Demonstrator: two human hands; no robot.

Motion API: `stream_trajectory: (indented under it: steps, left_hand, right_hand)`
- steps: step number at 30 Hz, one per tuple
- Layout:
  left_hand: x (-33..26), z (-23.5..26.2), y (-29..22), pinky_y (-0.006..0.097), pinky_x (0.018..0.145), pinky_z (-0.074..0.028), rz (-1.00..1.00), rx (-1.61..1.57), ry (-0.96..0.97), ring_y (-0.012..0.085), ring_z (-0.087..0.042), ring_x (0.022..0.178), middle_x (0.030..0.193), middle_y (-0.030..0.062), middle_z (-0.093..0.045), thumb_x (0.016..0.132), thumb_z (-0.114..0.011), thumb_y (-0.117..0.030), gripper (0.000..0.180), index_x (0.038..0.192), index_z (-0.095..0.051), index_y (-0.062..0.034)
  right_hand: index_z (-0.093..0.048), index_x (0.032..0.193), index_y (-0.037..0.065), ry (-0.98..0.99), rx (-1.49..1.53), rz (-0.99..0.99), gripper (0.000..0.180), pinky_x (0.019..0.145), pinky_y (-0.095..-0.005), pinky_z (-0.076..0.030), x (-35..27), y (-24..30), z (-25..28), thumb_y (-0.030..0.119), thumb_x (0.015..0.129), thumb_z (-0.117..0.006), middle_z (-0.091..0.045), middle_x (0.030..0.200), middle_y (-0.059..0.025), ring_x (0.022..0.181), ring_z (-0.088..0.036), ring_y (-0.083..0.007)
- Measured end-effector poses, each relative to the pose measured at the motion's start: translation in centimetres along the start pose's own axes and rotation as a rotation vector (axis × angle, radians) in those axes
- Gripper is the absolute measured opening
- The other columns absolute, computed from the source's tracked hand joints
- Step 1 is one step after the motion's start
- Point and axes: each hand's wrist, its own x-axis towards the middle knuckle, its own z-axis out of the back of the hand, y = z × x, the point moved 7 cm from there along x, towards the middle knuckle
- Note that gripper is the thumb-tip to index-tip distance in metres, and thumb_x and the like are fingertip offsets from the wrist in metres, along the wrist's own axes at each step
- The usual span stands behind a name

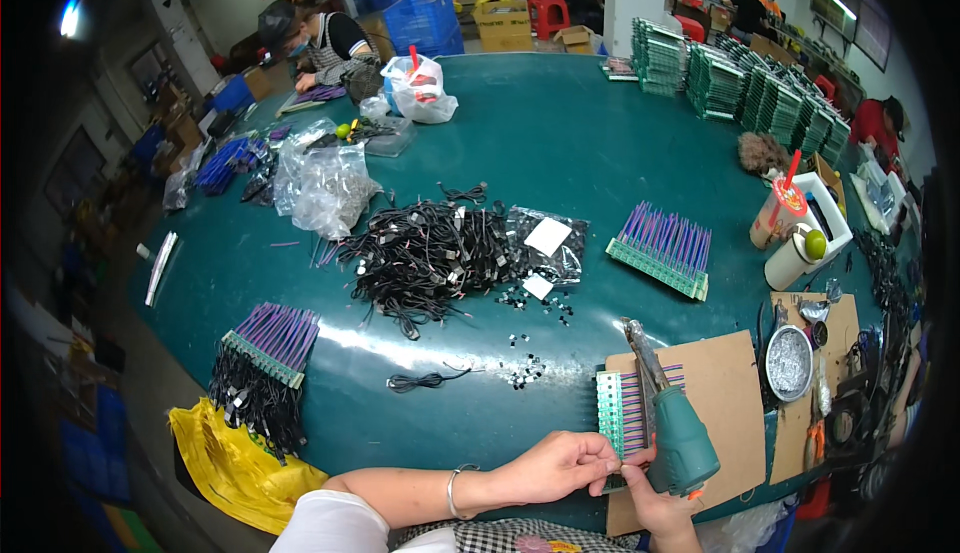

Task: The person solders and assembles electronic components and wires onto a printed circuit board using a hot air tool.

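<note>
Left hand: the left hand [555,465] pinched a thin pale wire end [617,466] between thumb and fingertips, just at the lower edge of the green strip rack of purple-sleeved wires [626,411].
Right hand: the right hand [655,501] met the left at the same wire end, fingers closed on it and apparently also around the grip of the teal heat gun with a metal nozzle [672,423]; how firmly it held the gun could not be told.
Work piece: the rack lay on a brown cardboard sheet [725,393], seemingly to shield the green table top [540,143] from heat, with the gun's nozzle pointing away from the body.
Within reach: a loose black cable [420,381] and small scattered black-and-white pieces [525,371] lay to the left, a round metal dish [788,361] to the right.
Stock: a tangled heap of black cables [425,253] sat mid-table beside a clear plastic bag bearing square white labels [547,243].
Farther off: a second green rack of purple wires [662,249], a yellow plastic bag [235,463] at the table's near edge, and stacked green racks [760,93] at the far right.
</note>
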Motion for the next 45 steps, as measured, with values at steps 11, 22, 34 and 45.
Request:
stream_trajectory:
  steps: [11,22,34,45]
  left_hand:
    - [-0.8,-0.2,-3.8,0.027,0.054,-0.047,-0.464,0.392,-0.294,0.0196,-0.060,0.060,0.076,0.0112,-0.063,0.083,-0.061,-0.009,0.012,0.091,-0.059,-0.0012]
    - [1.6,-1.4,0.5,0.020,0.067,-0.045,-0.032,-0.246,-0.027,0.0068,-0.054,0.071,0.080,0.0011,-0.059,0.090,-0.055,-0.014,0.017,0.097,-0.058,0.0017]
    - [1.9,-1.6,0.3,0.019,0.063,-0.046,-0.095,-0.168,-0.141,0.0042,-0.055,0.070,0.077,0.0003,-0.060,0.087,-0.058,-0.007,0.012,0.096,-0.058,0.0002]
    - [2.0,0.3,-0.2,0.017,0.060,-0.045,-0.004,-0.145,-0.252,0.0018,-0.053,0.066,0.080,-0.0009,-0.060,0.087,-0.058,-0.006,0.009,0.093,-0.059,0.0009]
  right_hand:
    - [-0.040,0.118,-0.004,-0.171,0.203,0.053,0.057,0.060,-0.0246,-0.048,0.7,1.0,1.0,-0.008,0.068,-0.067,-0.052,0.101,-0.0130,0.069,-0.058,-0.0149]
    - [-0.038,0.121,-0.002,-0.123,0.148,0.105,0.062,0.060,-0.0248,-0.049,0.0,-0.8,2.1,-0.005,0.068,-0.071,-0.052,0.106,-0.0123,0.071,-0.058,-0.0139]
    - [-0.033,0.122,-0.002,-0.195,0.333,-0.059,0.064,0.050,-0.0236,-0.047,0.1,-1.2,2.4,-0.001,0.069,-0.069,-0.053,0.088,-0.0135,0.060,-0.054,-0.0136]
    - [-0.036,0.121,-0.005,-0.073,0.317,-0.134,0.055,0.056,-0.0239,-0.051,1.8,-0.7,2.4,-0.011,0.073,-0.062,-0.059,0.086,-0.0140,0.070,-0.062,-0.0159]
